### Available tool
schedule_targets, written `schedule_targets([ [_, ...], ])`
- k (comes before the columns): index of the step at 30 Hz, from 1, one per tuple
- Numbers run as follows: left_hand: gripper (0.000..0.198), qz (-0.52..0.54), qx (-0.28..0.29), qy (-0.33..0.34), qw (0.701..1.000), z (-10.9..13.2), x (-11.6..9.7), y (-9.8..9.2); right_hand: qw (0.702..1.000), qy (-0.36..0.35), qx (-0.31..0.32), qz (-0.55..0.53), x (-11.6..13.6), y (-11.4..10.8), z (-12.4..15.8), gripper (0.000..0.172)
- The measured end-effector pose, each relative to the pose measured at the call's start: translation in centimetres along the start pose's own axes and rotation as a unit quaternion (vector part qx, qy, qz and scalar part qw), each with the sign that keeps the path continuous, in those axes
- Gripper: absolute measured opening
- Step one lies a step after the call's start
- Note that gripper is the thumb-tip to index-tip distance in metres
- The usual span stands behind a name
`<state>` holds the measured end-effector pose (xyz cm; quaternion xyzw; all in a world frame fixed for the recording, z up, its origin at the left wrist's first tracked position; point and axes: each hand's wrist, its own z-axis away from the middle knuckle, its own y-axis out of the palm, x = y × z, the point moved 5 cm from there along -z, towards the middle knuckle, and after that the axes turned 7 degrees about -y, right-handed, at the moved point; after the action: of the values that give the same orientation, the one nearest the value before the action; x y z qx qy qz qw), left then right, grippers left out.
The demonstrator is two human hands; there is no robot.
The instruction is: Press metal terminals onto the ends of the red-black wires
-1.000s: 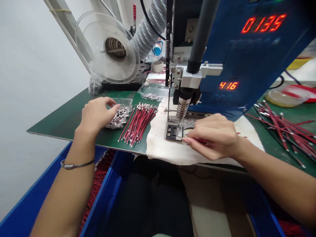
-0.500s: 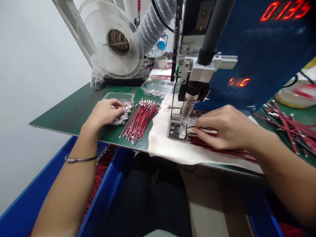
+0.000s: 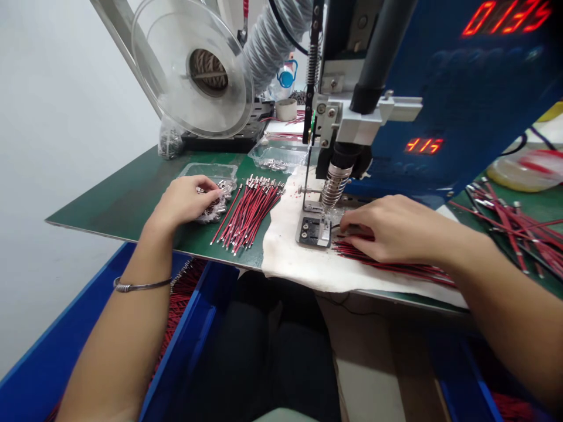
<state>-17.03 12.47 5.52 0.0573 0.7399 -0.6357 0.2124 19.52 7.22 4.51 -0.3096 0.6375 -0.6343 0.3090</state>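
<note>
Left fingers curl over shiny metal pieces.

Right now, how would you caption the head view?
Left hand at a clear tray of metal parts, right hand over red wires beside a blue machine.

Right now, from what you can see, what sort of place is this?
Probably an electronics or wiring workshop, judging by the blue machine with its red digital readouts, the bunch of metal-tipped red wires, and the clear tray of small metal parts.
</note>
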Motion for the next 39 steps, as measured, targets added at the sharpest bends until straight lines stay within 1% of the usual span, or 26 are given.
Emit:
schedule_targets([
  [2, 0.030, 0.006, -0.005, 0.004, 1.000, 0.1, 0.0, 0.0, 1.000, 0.007, 0.014, -0.012, 0.0, 0.2, 0.0, 0.018],
  [5, 0.025, 0.019, -0.022, 0.014, 0.999, 0.1, 0.1, 0.0, 0.999, 0.008, 0.015, -0.039, 0.0, 0.4, -0.1, 0.018],
  [7, 0.021, 0.033, -0.050, 0.027, 0.998, 0.1, 0.3, -0.2, 0.998, -0.003, 0.007, -0.061, 0.0, 0.3, -0.1, 0.018],
  [9, 0.018, 0.063, -0.109, 0.042, 0.991, 0.3, 0.4, -0.7, 0.997, -0.015, -0.002, -0.075, 0.1, 0.2, -0.1, 0.018],
  [11, 0.019, 0.093, -0.181, 0.055, 0.977, 0.9, 0.3, -1.5, 0.997, -0.020, -0.008, -0.080, 0.1, 0.1, -0.1, 0.017],
  [12, 0.019, 0.110, -0.216, 0.063, 0.968, 1.5, 0.0, -1.9, 0.997, -0.021, -0.010, -0.078, 0.1, 0.1, -0.1, 0.017],
  [14, 0.019, 0.147, -0.261, 0.079, 0.951, 3.1, -0.9, -2.5, 0.997, -0.023, -0.018, -0.073, 0.1, -0.1, -0.1, 0.018],
  [15, 0.015, 0.202, -0.278, 0.092, 0.935, 4.1, -1.5, -2.8, 0.997, -0.026, -0.024, -0.071, 0.2, -0.1, -0.2, 0.018],
  [16, 0.013, 0.263, -0.273, 0.100, 0.920, 5.1, -2.2, -2.9, 0.997, -0.029, -0.029, -0.070, 0.2, -0.2, -0.2, 0.019],
  [17, 0.012, 0.332, -0.254, 0.103, 0.903, 6.1, -2.9, -2.7, 0.996, -0.033, -0.033, -0.071, 0.3, -0.3, -0.2, 0.019],
  [19, 0.012, 0.461, -0.211, 0.124, 0.853, 8.0, -4.5, -2.1, 0.996, -0.036, -0.035, -0.071, 0.3, -0.3, -0.2, 0.020],
  [20, 0.009, 0.502, -0.211, 0.139, 0.827, 8.9, -5.2, -1.8, 0.996, -0.036, -0.034, -0.071, 0.3, -0.3, -0.2, 0.021],
  [21, 0.005, 0.528, -0.202, 0.154, 0.810, 9.6, -5.9, -1.3, 0.996, -0.035, -0.034, -0.070, 0.3, -0.4, -0.2, 0.021],
  [22, 0.008, 0.549, -0.192, 0.158, 0.798, 10.2, -6.5, -0.6, 0.996, -0.035, -0.036, -0.069, 0.3, -0.4, -0.2, 0.021],
  [24, 0.011, 0.567, -0.171, 0.140, 0.794, 10.8, -7.3, 1.1, 0.996, -0.035, -0.038, -0.072, 0.4, -0.4, -0.3, 0.022],
  [25, 0.014, 0.578, -0.141, 0.127, 0.794, 10.9, -7.7, 2.1, 0.996, -0.035, -0.041, -0.076, 0.4, -0.5, -0.3, 0.022],
  [26, 0.016, 0.597, -0.104, 0.112, 0.788, 10.9, -8.1, 3.1, 0.995, -0.033, -0.043, -0.084, 0.4, -0.6, -0.3, 0.023],
  [28, 0.016, 0.635, -0.046, 0.088, 0.766, 11.0, -9.0, 5.0, 0.993, -0.026, -0.049, -0.108, 0.4, -0.7, -0.4, 0.024],
  [30, 0.017, 0.661, -0.007, 0.066, 0.747, 11.2, -10.0, 6.4, 0.987, -0.018, -0.068, -0.142, 0.3, -1.0, -0.4, 0.025],
  [32, 0.016, 0.678, 0.020, 0.050, 0.733, 11.5, -11.0, 7.4, 0.980, -0.012, -0.089, -0.179, 0.3, -1.3, -0.3, 0.026],
  [35, 0.015, 0.692, 0.065, 0.008, 0.719, 11.9, -12.1, 8.5, 0.967, -0.010, -0.107, -0.233, 0.4, -1.6, -0.3, 0.027],
  [37, 0.015, 0.690, 0.079, -0.016, 0.720, 12.0, -12.3, 9.0, 0.958, -0.009, -0.119, -0.262, 0.6, -1.7, -0.4, 0.027],
  [39, 0.014, 0.675, 0.082, -0.023, 0.733, 12.1, -12.1, 9.2, 0.947, -0.009, -0.134, -0.291, 0.7, -1.8, -0.4, 0.027],
])
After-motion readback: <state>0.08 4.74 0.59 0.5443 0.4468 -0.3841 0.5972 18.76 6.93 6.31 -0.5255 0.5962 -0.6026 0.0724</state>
